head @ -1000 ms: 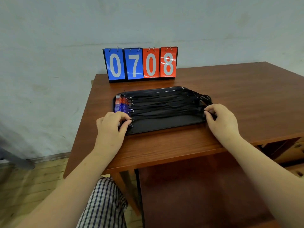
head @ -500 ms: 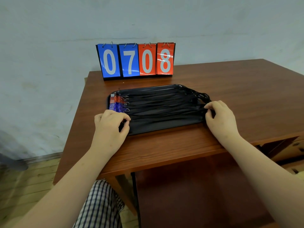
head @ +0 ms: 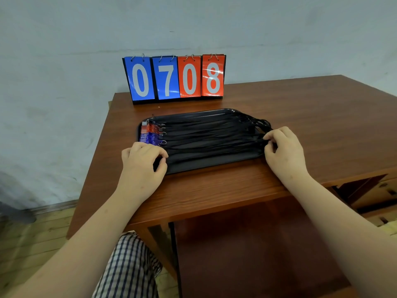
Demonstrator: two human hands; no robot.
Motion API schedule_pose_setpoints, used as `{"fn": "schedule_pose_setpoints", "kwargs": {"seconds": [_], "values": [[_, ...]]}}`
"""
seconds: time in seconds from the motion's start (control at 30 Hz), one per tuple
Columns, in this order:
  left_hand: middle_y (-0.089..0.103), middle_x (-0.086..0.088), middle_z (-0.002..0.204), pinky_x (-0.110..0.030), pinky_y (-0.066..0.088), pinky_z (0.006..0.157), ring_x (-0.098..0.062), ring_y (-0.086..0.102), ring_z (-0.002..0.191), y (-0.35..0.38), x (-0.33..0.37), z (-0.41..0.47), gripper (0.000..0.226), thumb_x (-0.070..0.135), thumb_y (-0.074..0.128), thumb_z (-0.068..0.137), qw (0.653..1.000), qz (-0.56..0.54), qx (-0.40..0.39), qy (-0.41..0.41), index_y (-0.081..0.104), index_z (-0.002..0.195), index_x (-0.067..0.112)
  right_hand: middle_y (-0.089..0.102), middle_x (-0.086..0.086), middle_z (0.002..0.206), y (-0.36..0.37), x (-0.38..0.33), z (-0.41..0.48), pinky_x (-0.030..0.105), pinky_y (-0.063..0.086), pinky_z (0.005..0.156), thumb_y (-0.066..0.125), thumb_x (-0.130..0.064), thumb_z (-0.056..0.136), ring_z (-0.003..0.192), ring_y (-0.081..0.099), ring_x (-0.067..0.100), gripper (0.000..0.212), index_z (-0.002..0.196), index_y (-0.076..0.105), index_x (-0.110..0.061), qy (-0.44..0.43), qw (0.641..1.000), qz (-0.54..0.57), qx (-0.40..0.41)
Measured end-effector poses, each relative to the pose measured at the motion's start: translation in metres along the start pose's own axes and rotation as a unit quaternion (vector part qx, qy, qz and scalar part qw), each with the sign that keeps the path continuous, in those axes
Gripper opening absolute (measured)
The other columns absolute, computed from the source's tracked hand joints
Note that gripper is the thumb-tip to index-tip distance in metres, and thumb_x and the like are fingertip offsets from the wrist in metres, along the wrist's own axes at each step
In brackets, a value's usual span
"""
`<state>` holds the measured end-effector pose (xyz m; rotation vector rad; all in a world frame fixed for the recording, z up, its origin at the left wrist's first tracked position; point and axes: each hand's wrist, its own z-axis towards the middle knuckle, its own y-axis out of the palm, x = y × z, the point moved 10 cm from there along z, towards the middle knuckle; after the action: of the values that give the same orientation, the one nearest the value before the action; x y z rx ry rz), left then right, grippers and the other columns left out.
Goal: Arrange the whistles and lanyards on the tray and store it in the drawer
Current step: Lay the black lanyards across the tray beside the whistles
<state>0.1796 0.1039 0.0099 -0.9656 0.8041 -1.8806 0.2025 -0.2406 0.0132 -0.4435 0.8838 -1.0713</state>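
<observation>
A black tray [head: 210, 163] lies on the brown table, carrying several red and blue whistles [head: 151, 133] lined up at its left end. Their black lanyards [head: 210, 134] stretch rightward across the tray and bunch past its right rim. My left hand [head: 142, 163] sits at the tray's front-left corner with curled fingers over a whistle that it hides, thumb and fingers pinching there. My right hand [head: 283, 151] is at the tray's right end, its fingertips pinching the looped ends of the lanyards.
A flip scoreboard [head: 175, 77] reading 0708 stands at the table's [head: 214, 190] back edge, against the wall. At the lower right, wooden drawers [head: 378, 194] of the desk show under the tabletop. My checked trouser leg is below the front edge.
The view has shifted slightly. My right hand's fingers moved a little along the lanyard ends; my left hand stays at the tray's front-left corner.
</observation>
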Motion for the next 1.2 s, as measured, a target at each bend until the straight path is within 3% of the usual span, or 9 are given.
{"fn": "schedule_pose_setpoints", "kwargs": {"seconds": [0.27, 0.43, 0.5, 0.57, 0.63, 0.73, 0.9, 1.13, 1.2], "values": [[0.064, 0.002, 0.111, -0.036, 0.029, 0.093, -0.021, 0.049, 0.115, -0.001, -0.004, 0.001, 0.017, 0.021, 0.063, 0.091, 1.000, -0.002, 0.016, -0.015, 0.065, 0.109, 0.021, 0.054, 0.001, 0.099, -0.005, -0.001, -0.002, 0.033, 0.043, 0.080, 0.052, 0.000, 0.089, 0.097, 0.049, 0.020, 0.015, 0.094, 0.064, -0.009, 0.002, 1.000, -0.003, 0.016], [0.059, -0.002, 0.115, -0.042, 0.039, 0.095, -0.019, 0.053, 0.109, -0.020, -0.022, -0.002, 0.027, 0.023, 0.060, 0.095, 0.987, -0.083, 0.098, -0.095, 0.055, 0.120, 0.015, 0.055, 0.004, 0.098, -0.008, -0.007, -0.004, 0.035, 0.045, 0.081, 0.053, 0.002, 0.087, 0.096, 0.050, 0.023, 0.016, 0.093, 0.064, -0.008, -0.009, 1.000, -0.010, 0.026], [0.056, -0.001, 0.115, -0.038, 0.044, 0.093, -0.016, 0.053, 0.109, -0.023, -0.038, -0.006, 0.027, 0.022, 0.057, 0.096, 0.972, -0.132, 0.126, -0.146, 0.053, 0.122, 0.016, 0.055, 0.004, 0.097, -0.009, -0.007, -0.004, 0.036, 0.045, 0.082, 0.053, 0.002, 0.087, 0.096, 0.050, 0.023, 0.015, 0.092, 0.064, -0.007, -0.005, 0.999, -0.013, 0.029], [0.053, -0.001, 0.118, -0.023, 0.044, 0.085, -0.014, 0.053, 0.109, -0.022, -0.056, -0.012, 0.028, 0.020, 0.055, 0.097, 0.949, -0.180, 0.134, -0.220, 0.049, 0.124, 0.016, 0.056, 0.005, 0.098, -0.011, -0.008, -0.005, 0.036, 0.045, 0.082, 0.052, 0.002, 0.088, 0.096, 0.050, 0.023, 0.015, 0.092, 0.064, -0.007, -0.004, 0.999, -0.018, 0.033], [0.053, -0.002, 0.120, -0.013, 0.038, 0.074, -0.011, 0.053, 0.106, -0.017, -0.069, -0.018, 0.028, 0.016, 0.052, 0.099, 0.928, -0.207, 0.122, -0.285, 0.048, 0.126, 0.015, 0.055, 0.004, 0.098, -0.012, -0.009, -0.007, 0.034, 0.044, 0.076, 0.053, -0.001, 0.089, 0.094, 0.051, 0.023, 0.014, 0.093, 0.064, -0.007, -0.002, 0.999, -0.028, 0.032], [0.056, 0.002, 0.116, -0.014, 0.037, 0.069, -0.011, 0.053, 0.103, -0.011, -0.074, -0.018, 0.026, 0.011, 0.049, 0.099, 0.920, -0.219, 0.100, -0.309, 0.049, 0.125, 0.015, 0.053, 0.001, 0.100, -0.012, -0.006, -0.009, 0.028, 0.037, 0.062, 0.051, -0.008, 0.093, 0.075, 0.050, 0.019, 0.014, 0.100, 0.063, -0.010, 0.023, 0.999, -0.037, 0.017], [0.058, 0.003, 0.115, -0.020, 0.040, 0.065, -0.010, 0.053, 0.093, 0.000, -0.090, -0.011, 0.025, 0.012, 0.047, 0.100, 0.908, -0.220, 0.063, -0.351, 0.050, 0.124, 0.018, 0.052, -0.006, 0.103, -0.015, -0.007, -0.016, 0.027, 0.040, 0.065, 0.047, -0.014, 0.099, 0.068, 0.051, 0.007, 0.021, 0.116, 0.057, -0.015, 0.073, 0.996, 0.041, -0.008], [0.057, -0.005, 0.115, -0.036, 0.048, 0.088, -0.021, 0.054, 0.107, 0.018, -0.104, 0.007, 0.028, 0.004, 0.045, 0.095, 0.870, -0.257, -0.045, -0.419, 0.054, 0.119, 0.015, 0.055, -0.008, 0.081, -0.003, 0.016, -0.026, 0.024, 0.036, 0.049, 0.047, -0.016, 0.099, 0.061, 0.056, 0.012, 0.013, 0.108, 0.057, -0.014, 0.189, 0.980, 0.039, -0.041], [0.061, -0.012, 0.107, -0.042, 0.049, 0.097, -0.025, 0.057, 0.105, 0.023, -0.110, 0.011, 0.021, -0.001, 0.045, 0.095, 0.849, -0.278, -0.062, -0.444, 0.061, 0.105, 0.006, 0.057, -0.007, 0.077, -0.001, 0.015, -0.026, 0.026, 0.038, 0.050, 0.048, -0.017, 0.099, 0.061, 0.057, 0.014, 0.012, 0.107, 0.057, -0.014, 0.189, 0.980, 0.035, -0.042]]}}
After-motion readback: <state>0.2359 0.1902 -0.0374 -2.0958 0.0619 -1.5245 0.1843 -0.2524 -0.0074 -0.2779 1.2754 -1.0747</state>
